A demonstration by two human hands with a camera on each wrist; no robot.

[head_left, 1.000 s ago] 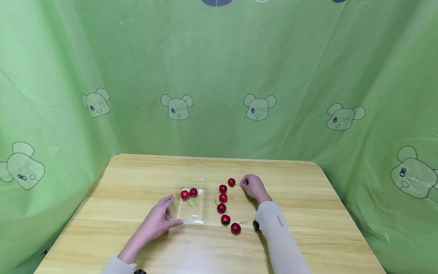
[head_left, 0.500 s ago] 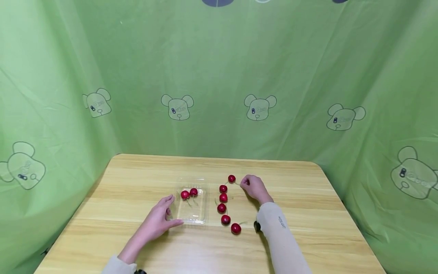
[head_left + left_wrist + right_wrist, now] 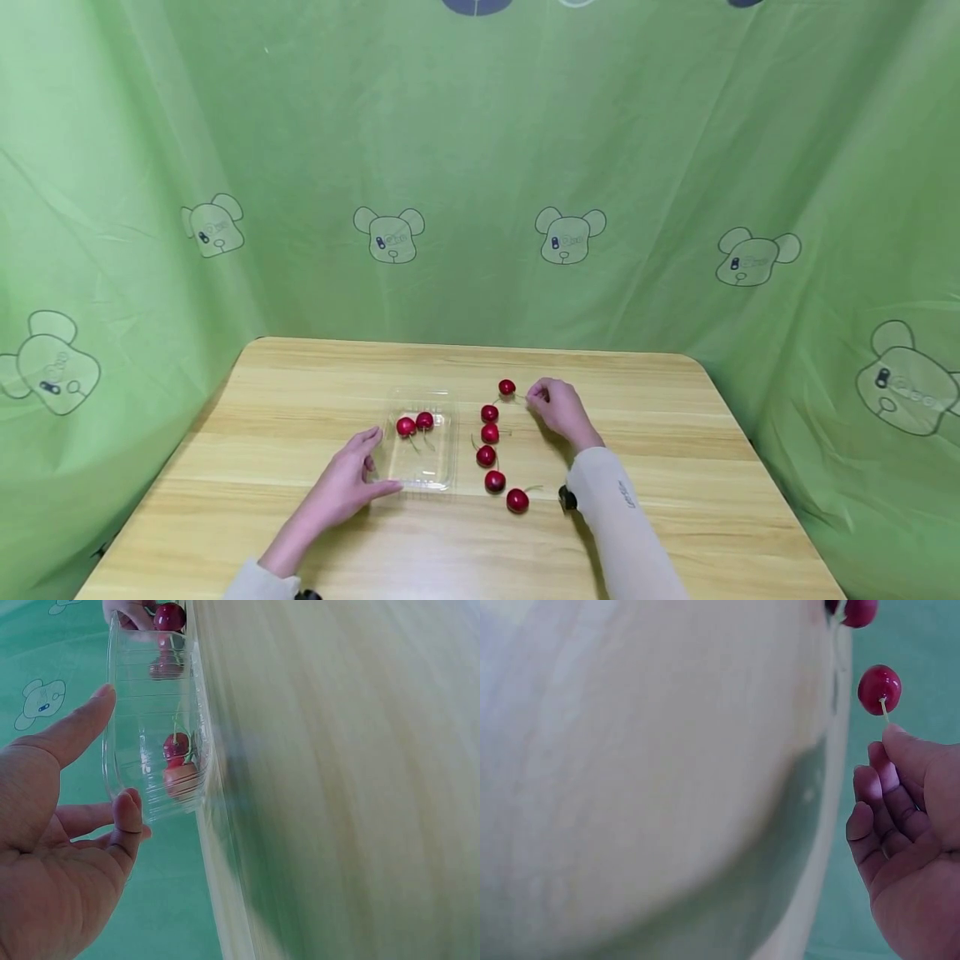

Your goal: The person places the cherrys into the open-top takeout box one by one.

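Observation:
My right hand (image 3: 561,411) pinches the thin stem of a red cherry (image 3: 507,387) between thumb and fingertips. In the right wrist view that cherry (image 3: 880,690) hangs from the stem, off the wood, with the other fingers loosely curled. At the left, my left hand (image 3: 343,485) holds a clear plastic box (image 3: 442,479) by its left side, the thumb at the near edge and the fingers farther back. The left wrist view shows the thumb and fingertips at the box's rim (image 3: 110,742). Inside the box lie two cherries (image 3: 406,427) with green stems.
Between the box and my right hand several cherries lie in a curved row, among them one cherry (image 3: 486,456) midway and another cherry (image 3: 517,501) nearest me. All stand on a light wooden table (image 3: 300,392). A green curtain (image 3: 480,292) surrounds its back and sides.
The pinched cherry has moved slightly away from me, leaving a wider gap to the row. My right hand has shifted a little with it. My left hand and the box have stayed put.

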